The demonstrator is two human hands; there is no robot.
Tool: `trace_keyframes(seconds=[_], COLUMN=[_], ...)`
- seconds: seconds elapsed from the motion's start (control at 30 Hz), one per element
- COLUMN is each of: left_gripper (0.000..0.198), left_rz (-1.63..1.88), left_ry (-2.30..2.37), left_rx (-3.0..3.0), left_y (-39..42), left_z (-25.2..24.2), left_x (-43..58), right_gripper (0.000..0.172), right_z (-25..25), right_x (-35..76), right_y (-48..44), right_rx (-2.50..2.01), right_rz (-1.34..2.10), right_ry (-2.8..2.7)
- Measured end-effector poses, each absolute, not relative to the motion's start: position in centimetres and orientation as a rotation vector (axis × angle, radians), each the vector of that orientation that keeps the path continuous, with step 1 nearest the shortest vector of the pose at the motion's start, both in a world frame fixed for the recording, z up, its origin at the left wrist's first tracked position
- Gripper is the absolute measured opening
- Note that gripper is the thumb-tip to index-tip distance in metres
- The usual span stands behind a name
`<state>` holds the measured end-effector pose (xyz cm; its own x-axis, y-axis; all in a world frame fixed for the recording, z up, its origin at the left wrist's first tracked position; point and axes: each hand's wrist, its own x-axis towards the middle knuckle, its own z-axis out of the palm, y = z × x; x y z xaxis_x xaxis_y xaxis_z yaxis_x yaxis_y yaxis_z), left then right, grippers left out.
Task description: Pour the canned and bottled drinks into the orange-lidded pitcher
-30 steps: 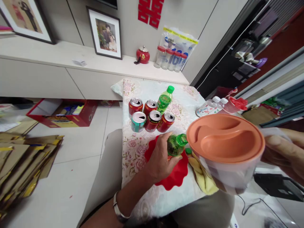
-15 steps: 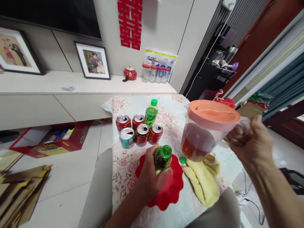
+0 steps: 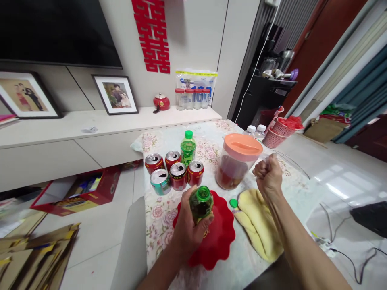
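Observation:
My left hand [image 3: 192,225] is wrapped round a green plastic bottle [image 3: 202,203], upright and uncapped, with dark liquid inside. It is over a red scalloped tray [image 3: 223,241]. My right hand [image 3: 267,173] is closed at the handle side of a clear pitcher [image 3: 231,167], which has an orange lid [image 3: 243,146] and reddish-brown liquid low inside. The pitcher appears to rest on the table; the fingers partly hide its handle. A green cap [image 3: 233,203] lies between the tray and a folded yellow cloth [image 3: 256,225].
Several opened drink cans [image 3: 178,177] stand at the left, beside a capped green bottle [image 3: 188,149]. Clear bottles with white caps [image 3: 260,131] and pink baskets [image 3: 275,137] are behind the pitcher. A flowered tablecloth [image 3: 161,213] covers the table. Cardboard [image 3: 39,253] lies on the floor.
My right hand has brought the pitcher left and away from me, down to the table's far right part. My left hand still holds the green bottle over the tray. The view has shifted slightly.

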<state>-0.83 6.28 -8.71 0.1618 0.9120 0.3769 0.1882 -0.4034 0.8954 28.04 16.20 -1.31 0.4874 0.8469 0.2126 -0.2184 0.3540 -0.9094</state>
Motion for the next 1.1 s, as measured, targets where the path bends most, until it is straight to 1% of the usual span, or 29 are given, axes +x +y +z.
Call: trace_keyframes(seconds=[0.17,0.3,0.43,0.53,0.57,0.6,0.7,0.77,0.93,1.1], left_gripper=[0.075,0.074,0.075,0.076,0.076,0.075,0.074,0.073,0.080,0.088], left_rz=[1.297,1.306,1.280,1.276,1.271,1.267,1.289,1.317,1.293,1.260], left_ry=[1.073,1.098,1.095,1.092,1.090,1.090,1.092,1.076,1.022,1.014], left_rx=[1.746,1.725,1.725,1.692,1.680,1.668,1.636,1.614,1.555,1.472], left_y=[6.3,6.3,6.4,6.4,6.4,6.4,6.4,6.5,6.8,6.9], left_z=[-8.9,-9.1,-9.1,-8.9,-8.8,-8.7,-8.5,-8.3,-8.0,-7.5], left_x=[-0.9,-1.0,-1.2,-1.1,-1.0,-0.9,-0.7,-0.5,-0.4,-0.4], right_gripper=[0.094,0.086,0.086,0.087,0.084,0.076,0.055,0.049,0.050,0.050], right_z=[-3.9,-4.7,-5.5,-6.7,-7.2,-7.7,-8.9,-9.4,-10.6,-11.8], right_x=[28.0,28.8,30.4,30.9,30.8,30.4,28.6,27.6,27.5,28.3], right_y=[16.0,15.4,14.0,11.6,10.6,9.6,7.1,6.4,7.1,7.5], right_rx=[-0.959,-0.975,-1.077,-1.219,-1.271,-1.322,-1.445,-1.481,-1.532,-1.589], right_rz=[0.760,0.730,0.692,0.552,0.509,0.486,0.549,0.621,0.623,0.558], right_ry=[-0.798,-0.841,-0.865,-0.775,-0.758,-0.774,-1.032,-1.277,-1.755,-2.010])
